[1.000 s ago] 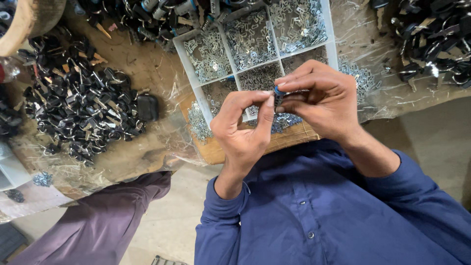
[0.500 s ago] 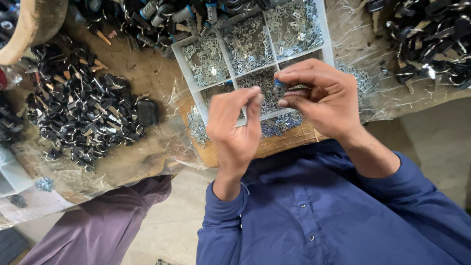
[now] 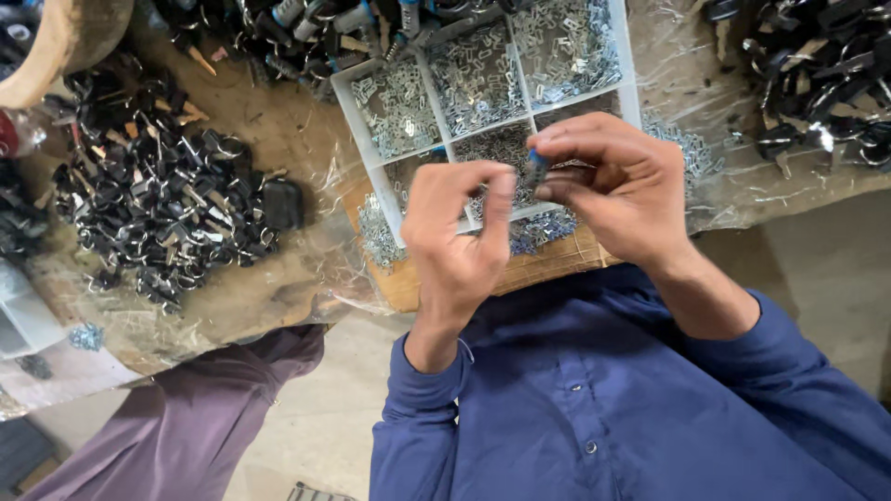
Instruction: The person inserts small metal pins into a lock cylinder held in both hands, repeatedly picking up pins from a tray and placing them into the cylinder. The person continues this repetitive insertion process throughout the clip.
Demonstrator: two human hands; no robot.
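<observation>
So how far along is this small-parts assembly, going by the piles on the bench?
Done: cannot tell for sure; the black parts pile on the left may be finished pieces. In hand: the right hand pinches a small dark piece with a blue tip while the left hand closes in beside it. Left: the divided tray holds plenty of silver metal bits, and another black pile lies at the right.

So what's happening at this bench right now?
A person in a blue shirt holds a small dark part between the fingertips of the right hand, with the left hand raised beside it. Both hands are above a white compartment tray of small silver metal pieces. A pile of black parts lies on the bench to the left.
</observation>
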